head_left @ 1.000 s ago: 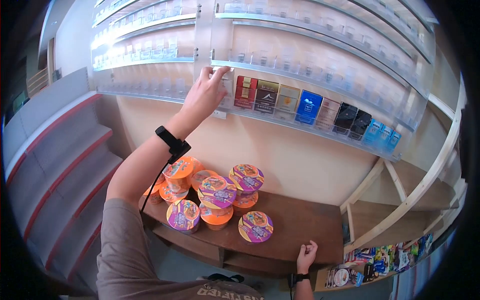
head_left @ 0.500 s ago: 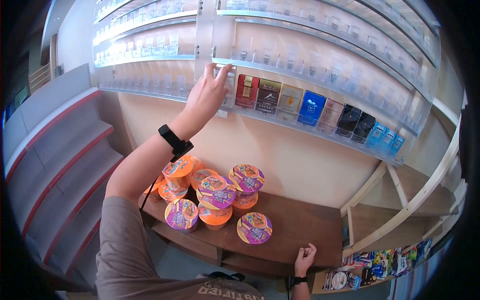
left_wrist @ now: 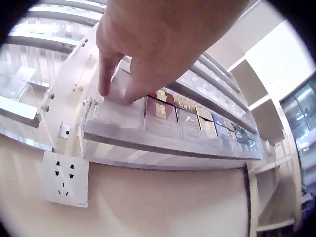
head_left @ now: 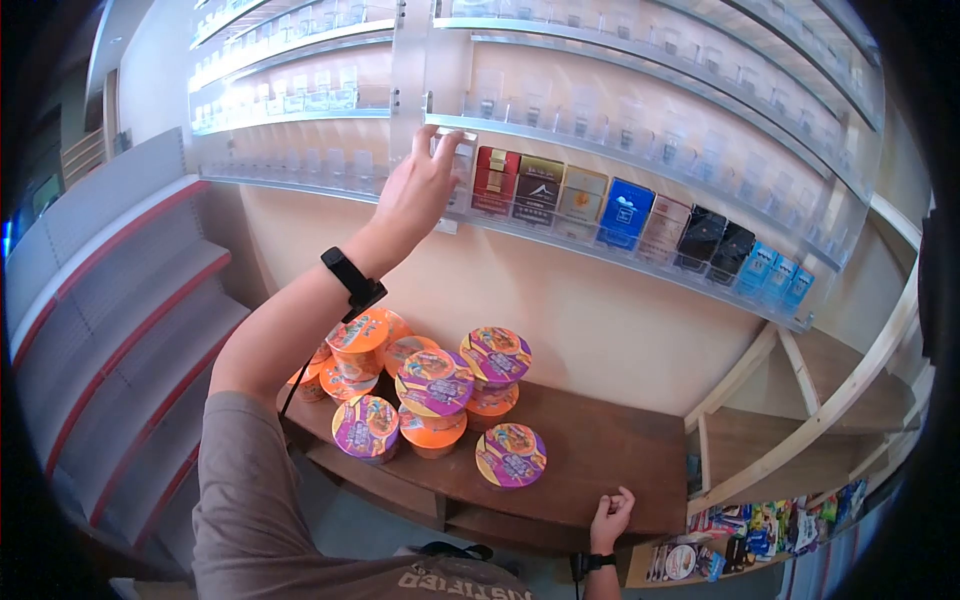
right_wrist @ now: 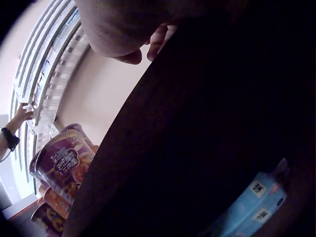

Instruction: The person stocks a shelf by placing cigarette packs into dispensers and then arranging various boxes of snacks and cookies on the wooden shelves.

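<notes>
My left hand is raised to the left end of the lowest clear rack row. Its thumb and fingers pinch a whitish cigarette pack, which sits in the end slot beside a red pack. Most of that pack is hidden behind the hand in the head view. To the right stand a dark brown pack, a silver one, a blue one and several others. Low at the front right, my right hand hangs with loosely curled fingers near the wooden counter's edge, holding nothing.
Purple-lidded and orange instant noodle cups are stacked on the brown counter. Grey shelves with red edges stand left, a wooden rack right. A wall socket lies below the acrylic rack.
The left hand stays at the end slot with only a slight shift of its fingers. The head view has moved a little; the right hand is nearly still.
</notes>
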Action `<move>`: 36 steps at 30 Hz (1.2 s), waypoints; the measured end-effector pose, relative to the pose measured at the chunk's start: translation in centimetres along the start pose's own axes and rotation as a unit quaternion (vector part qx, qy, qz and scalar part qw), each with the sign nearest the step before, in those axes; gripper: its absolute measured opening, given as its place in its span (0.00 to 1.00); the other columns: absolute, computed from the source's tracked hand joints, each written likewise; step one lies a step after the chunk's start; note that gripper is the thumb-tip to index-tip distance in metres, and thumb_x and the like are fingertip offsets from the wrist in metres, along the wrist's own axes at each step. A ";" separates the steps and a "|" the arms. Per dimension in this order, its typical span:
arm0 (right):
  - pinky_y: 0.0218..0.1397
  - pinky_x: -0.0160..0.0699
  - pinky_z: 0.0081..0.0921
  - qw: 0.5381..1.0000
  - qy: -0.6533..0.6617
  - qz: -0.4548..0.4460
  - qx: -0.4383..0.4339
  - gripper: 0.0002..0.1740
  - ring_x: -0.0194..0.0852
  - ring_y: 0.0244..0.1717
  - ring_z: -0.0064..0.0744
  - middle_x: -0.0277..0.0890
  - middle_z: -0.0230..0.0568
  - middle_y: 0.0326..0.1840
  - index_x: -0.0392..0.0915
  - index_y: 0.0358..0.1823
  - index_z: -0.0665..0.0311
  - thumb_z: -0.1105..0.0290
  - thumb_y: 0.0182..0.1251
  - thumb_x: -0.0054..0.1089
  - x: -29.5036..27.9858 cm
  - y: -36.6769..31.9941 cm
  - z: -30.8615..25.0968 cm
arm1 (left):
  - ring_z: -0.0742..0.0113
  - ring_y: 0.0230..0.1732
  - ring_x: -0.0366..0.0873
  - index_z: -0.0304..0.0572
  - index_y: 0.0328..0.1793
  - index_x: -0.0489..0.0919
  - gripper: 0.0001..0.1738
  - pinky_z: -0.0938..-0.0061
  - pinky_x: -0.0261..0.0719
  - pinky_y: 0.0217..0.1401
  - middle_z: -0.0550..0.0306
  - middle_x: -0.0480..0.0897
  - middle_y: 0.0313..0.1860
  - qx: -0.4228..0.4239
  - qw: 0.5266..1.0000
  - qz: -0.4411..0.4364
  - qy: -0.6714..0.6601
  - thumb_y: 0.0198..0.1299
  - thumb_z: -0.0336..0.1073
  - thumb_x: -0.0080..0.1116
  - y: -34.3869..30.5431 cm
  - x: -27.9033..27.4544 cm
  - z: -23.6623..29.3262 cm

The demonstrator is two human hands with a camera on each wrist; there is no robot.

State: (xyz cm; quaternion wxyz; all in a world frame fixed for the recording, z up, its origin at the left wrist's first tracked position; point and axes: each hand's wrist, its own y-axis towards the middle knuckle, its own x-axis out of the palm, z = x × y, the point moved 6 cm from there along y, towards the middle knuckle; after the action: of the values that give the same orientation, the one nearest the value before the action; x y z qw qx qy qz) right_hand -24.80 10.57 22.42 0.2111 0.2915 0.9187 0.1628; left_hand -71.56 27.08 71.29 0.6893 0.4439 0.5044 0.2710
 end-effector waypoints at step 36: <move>0.32 0.65 0.20 1.000 -0.015 0.007 -0.010 0.18 0.61 0.27 0.20 0.62 0.29 0.28 0.68 0.56 0.65 0.79 0.65 0.57 0.2 -0.2 -0.2 | 0.51 0.61 0.73 0.38 0.61 0.73 0.26 0.58 0.66 0.68 0.48 0.78 0.57 0.147 0.979 -0.006 0.139 0.53 0.32 0.58 0.5 0.0 1.4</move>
State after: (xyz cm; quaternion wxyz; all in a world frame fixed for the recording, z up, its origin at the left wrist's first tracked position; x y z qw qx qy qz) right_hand -25.13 10.49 22.51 0.2264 0.2985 0.9117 0.1689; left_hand -70.18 26.84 71.81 0.5415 0.4954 0.6321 0.2484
